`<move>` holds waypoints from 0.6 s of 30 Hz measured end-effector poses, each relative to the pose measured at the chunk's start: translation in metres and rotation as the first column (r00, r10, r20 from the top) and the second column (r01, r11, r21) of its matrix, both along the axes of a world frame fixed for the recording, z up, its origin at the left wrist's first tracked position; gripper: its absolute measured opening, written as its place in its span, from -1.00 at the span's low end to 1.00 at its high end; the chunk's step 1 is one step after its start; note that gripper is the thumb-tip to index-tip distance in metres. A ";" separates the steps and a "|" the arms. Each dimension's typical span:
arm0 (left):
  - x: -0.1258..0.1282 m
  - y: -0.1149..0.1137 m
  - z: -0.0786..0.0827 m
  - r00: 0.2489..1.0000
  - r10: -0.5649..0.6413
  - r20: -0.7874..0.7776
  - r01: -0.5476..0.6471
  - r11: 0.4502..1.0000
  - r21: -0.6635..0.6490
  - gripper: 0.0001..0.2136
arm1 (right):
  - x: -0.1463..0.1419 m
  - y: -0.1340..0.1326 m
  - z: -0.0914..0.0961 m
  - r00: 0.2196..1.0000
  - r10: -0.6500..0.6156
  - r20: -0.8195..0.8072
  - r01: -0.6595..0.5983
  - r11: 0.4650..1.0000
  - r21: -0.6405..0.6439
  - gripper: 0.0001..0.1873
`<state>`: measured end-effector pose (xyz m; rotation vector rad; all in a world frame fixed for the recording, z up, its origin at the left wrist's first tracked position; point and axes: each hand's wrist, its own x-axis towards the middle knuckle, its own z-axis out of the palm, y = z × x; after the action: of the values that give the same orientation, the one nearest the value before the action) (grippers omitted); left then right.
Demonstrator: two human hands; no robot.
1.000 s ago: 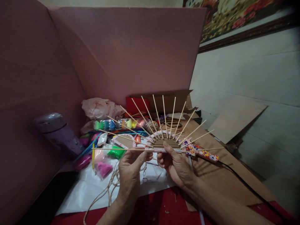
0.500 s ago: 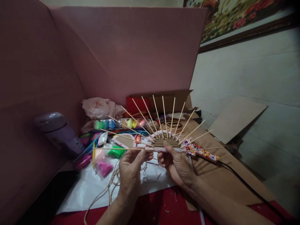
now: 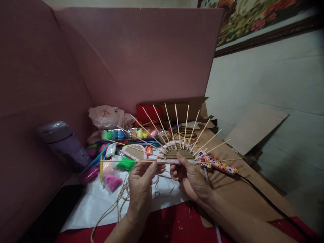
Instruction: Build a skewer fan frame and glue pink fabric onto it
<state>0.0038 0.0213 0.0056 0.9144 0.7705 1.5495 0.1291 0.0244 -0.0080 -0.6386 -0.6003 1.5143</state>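
Note:
Between my hands is a half-round piece of corrugated cardboard [image 3: 174, 154] with a patterned rim, and several thin wooden sticks [image 3: 177, 125] fan out from it. My left hand [image 3: 143, 179] pinches the lowest stick [image 3: 118, 161] on the left side, close to the cardboard's corner. My right hand [image 3: 189, 175] grips the straight lower edge, its thumb lying on the cardboard face. Behind the right end lies a glue gun [image 3: 222, 166] with a flowered covering and a black cord. A second rimmed half-round piece [image 3: 134, 152] rests behind my left hand.
Bags of coloured clay [image 3: 126, 164] and a twine loop [image 3: 118, 199] lie at the left on white paper [image 3: 88, 209]. A purple bottle [image 3: 64, 145] stands farther left. Cardboard sheets [image 3: 235, 189] cover the right side. Pink panels [image 3: 141, 50] rise behind.

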 end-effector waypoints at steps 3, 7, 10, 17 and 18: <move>0.000 -0.001 0.000 1.000 -0.002 -0.005 0.002 1.000 0.001 -0.90 | 0.000 0.000 0.000 1.000 0.001 0.004 -0.001 1.000 0.001 -0.72; 0.000 -0.001 0.001 1.000 -0.003 -0.008 0.004 1.000 0.007 -0.92 | 0.000 0.000 0.001 1.000 0.003 0.004 -0.003 1.000 -0.017 -0.71; 0.000 -0.001 0.000 1.000 -0.004 -0.004 0.004 1.000 0.008 -0.93 | 0.000 0.000 0.001 1.000 0.013 -0.002 -0.013 1.000 -0.017 -0.71; -0.001 -0.001 -0.001 1.000 0.002 -0.001 -0.002 1.000 0.012 -0.89 | 0.000 0.000 -0.001 1.000 0.010 -0.002 -0.010 1.000 0.001 -0.72; -0.001 -0.001 -0.001 1.000 0.002 -0.002 -0.002 1.000 0.014 -0.89 | 0.000 0.000 -0.001 1.000 0.012 0.002 -0.012 1.000 0.006 -0.72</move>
<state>0.0031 0.0202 0.0046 0.9255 0.7631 1.5577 0.1292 0.0244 -0.0090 -0.6325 -0.6107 1.5227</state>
